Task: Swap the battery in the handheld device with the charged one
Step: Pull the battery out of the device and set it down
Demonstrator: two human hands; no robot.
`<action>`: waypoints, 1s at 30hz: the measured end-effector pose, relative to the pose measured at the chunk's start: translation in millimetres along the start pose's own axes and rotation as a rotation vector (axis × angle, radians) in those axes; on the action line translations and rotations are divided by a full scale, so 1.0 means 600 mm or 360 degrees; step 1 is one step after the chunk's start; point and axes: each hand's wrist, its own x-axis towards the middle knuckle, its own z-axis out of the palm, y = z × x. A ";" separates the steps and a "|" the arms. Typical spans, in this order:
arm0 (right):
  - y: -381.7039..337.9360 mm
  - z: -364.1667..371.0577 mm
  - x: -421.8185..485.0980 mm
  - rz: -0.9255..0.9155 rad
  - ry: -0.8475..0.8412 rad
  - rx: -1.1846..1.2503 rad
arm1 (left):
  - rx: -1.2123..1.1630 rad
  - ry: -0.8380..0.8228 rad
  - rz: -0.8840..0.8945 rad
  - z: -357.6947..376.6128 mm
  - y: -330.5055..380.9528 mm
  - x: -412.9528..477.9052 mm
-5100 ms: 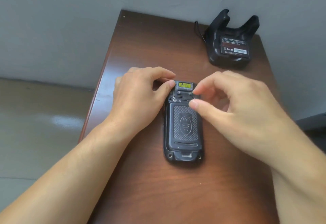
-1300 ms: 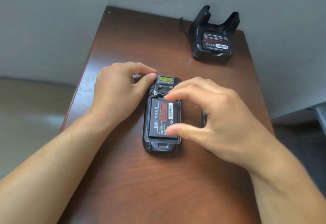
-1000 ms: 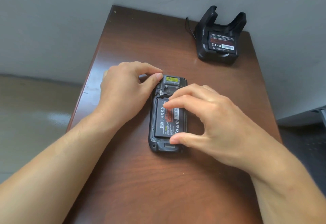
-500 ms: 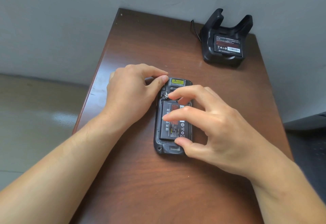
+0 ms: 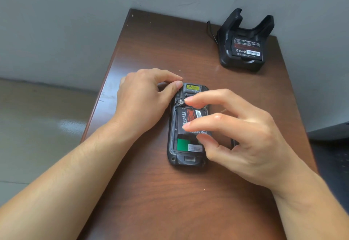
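Observation:
The black handheld device lies face down in the middle of the brown table, its back cover off. Its battery, black with a red label, is tilted up at the near end, baring a green sticker in the compartment floor. My right hand pinches the battery, thumb under its near edge and fingertips over its far end. My left hand presses on the device's far left corner. A second battery sits in the black charging cradle at the far right.
A thin dark edge, likely the removed back cover, shows just right of the device under my right hand. The cradle's cable runs off behind it. A grey wall borders the table's far and right sides; floor lies to the left.
Five seconds ago the back cover was on; it is off now. In the last half second the battery's near end has lifted out of the compartment, exposing the green sticker.

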 end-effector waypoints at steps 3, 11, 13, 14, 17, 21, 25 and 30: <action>0.003 -0.003 0.004 0.0005 0.0061 0.0006 | -0.0044 -0.0039 0.0026 -0.014 0.000 0.001; 0.012 -0.004 0.002 0.0065 0.0124 0.0068 | -0.0257 -0.0042 0.0078 -0.088 0.013 -0.104; 0.012 -0.005 0.003 0.0078 0.0125 0.0067 | -0.0298 -0.0068 0.0043 -0.085 0.022 -0.136; 0.012 -0.006 0.003 0.0084 0.0131 0.0066 | -0.0279 -0.0074 0.0053 -0.082 0.026 -0.143; 0.010 -0.008 0.003 0.0114 0.0175 0.0034 | -0.0217 -0.0090 0.0126 -0.073 0.036 -0.143; 0.010 -0.003 -0.001 0.0184 0.0218 -0.0008 | -0.0242 -0.0062 0.0159 -0.061 0.045 -0.143; 0.009 -0.001 -0.006 0.0263 0.0268 -0.0095 | -0.0250 -0.0008 0.0143 -0.054 0.053 -0.141; -0.004 -0.003 -0.015 0.0489 0.0348 -0.0138 | -0.0258 0.0002 0.0097 -0.054 0.061 -0.141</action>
